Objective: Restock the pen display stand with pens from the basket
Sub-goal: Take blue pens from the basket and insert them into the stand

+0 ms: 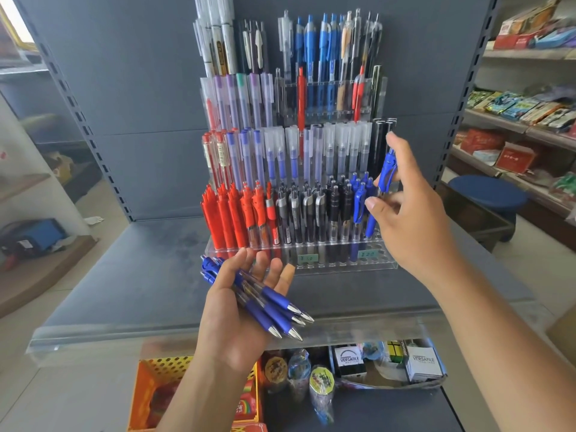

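Observation:
A tiered clear acrylic pen display stand (383, 260) stands on the grey shelf, packed with red, black, blue and frosted pens. My left hand (237, 316) is palm up in front of it and holds a bundle of several blue pens (265, 302), tips pointing right. My right hand (411, 210) is at the stand's lower right corner and pinches one blue pen (388, 173) upright, above the front row's blue pens (360, 198). An orange perforated basket (156, 388) sits below the shelf at the lower left, partly hidden by my left forearm.
The grey shelf (131, 291) has a clear plastic front lip. Below it lie small boxes (424, 363) and wrapped toys. Shelves of packaged goods (530, 110) run along the right. A blue round stool (486, 194) stands right of the shelf.

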The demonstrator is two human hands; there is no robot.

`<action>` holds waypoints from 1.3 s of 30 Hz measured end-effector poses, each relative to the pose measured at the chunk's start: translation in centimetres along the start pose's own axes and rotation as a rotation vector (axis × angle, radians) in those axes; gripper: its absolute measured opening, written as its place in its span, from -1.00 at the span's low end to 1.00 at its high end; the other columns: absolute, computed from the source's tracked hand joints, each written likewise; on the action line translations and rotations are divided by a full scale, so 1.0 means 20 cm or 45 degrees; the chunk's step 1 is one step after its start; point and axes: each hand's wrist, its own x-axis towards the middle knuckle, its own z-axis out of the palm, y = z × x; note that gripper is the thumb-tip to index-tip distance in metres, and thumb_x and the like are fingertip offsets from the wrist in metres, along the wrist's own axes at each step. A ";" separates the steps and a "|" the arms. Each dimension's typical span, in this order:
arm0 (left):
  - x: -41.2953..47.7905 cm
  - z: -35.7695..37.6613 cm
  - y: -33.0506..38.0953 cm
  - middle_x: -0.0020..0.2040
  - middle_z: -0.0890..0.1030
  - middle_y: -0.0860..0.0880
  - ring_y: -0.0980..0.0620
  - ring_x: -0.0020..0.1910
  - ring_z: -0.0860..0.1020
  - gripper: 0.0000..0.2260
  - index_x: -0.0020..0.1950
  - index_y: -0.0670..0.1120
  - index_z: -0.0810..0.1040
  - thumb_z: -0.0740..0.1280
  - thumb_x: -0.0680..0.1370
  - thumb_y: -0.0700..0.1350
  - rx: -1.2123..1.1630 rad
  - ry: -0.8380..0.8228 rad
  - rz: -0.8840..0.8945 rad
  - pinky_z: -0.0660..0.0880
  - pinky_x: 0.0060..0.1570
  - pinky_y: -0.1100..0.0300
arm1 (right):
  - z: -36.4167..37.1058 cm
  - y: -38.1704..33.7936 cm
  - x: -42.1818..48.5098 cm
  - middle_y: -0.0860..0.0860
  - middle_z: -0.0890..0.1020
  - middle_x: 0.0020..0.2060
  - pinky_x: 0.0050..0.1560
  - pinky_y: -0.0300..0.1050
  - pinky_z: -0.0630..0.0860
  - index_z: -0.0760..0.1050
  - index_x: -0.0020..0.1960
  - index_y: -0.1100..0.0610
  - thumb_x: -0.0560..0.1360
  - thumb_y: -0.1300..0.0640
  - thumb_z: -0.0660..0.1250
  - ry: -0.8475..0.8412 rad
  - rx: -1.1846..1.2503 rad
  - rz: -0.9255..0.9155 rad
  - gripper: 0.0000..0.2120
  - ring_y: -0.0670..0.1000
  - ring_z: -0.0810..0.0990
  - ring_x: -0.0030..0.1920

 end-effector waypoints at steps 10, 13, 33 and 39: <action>0.00 0.00 0.00 -0.17 0.66 -0.10 -0.09 -0.23 0.69 -0.78 -0.03 -0.17 0.59 0.45 0.38 -0.12 -0.007 0.006 -0.007 0.67 -0.08 -0.12 | 0.02 0.01 -0.05 -0.18 0.33 0.12 -0.10 -0.21 0.49 0.06 0.55 -0.30 0.60 0.30 0.29 0.011 -0.029 -0.061 -0.25 -0.05 0.56 -0.14; 0.00 0.00 0.01 -0.18 0.66 -0.09 -0.09 -0.23 0.69 -0.80 -0.05 -0.17 0.59 0.45 0.39 -0.11 -0.004 0.005 -0.008 0.68 -0.10 -0.10 | 0.02 0.01 -0.05 -0.14 0.34 0.09 -0.07 -0.23 0.48 0.05 0.55 -0.30 0.60 0.30 0.29 0.008 -0.041 -0.073 -0.24 -0.03 0.57 -0.10; 0.00 -0.01 0.00 -0.17 0.66 -0.09 -0.09 -0.22 0.68 -0.85 -0.03 -0.17 0.58 0.42 0.49 -0.11 0.007 0.025 -0.002 0.66 -0.04 -0.12 | -0.02 0.00 -0.03 -0.18 0.41 -0.21 -0.33 -0.34 0.35 -0.20 0.57 -0.32 0.62 0.22 0.30 -0.161 -0.203 -0.018 -0.14 -0.20 0.48 -0.29; -0.01 -0.01 0.00 -0.18 0.66 -0.09 -0.08 -0.23 0.69 -0.87 -0.06 -0.16 0.60 0.42 0.50 -0.11 0.012 0.026 -0.007 0.68 -0.10 -0.09 | -0.02 0.00 -0.04 0.10 0.55 0.08 -0.33 -0.32 0.36 -0.28 0.54 -0.35 0.62 0.25 0.30 -0.162 -0.210 0.012 -0.09 -0.22 0.48 -0.28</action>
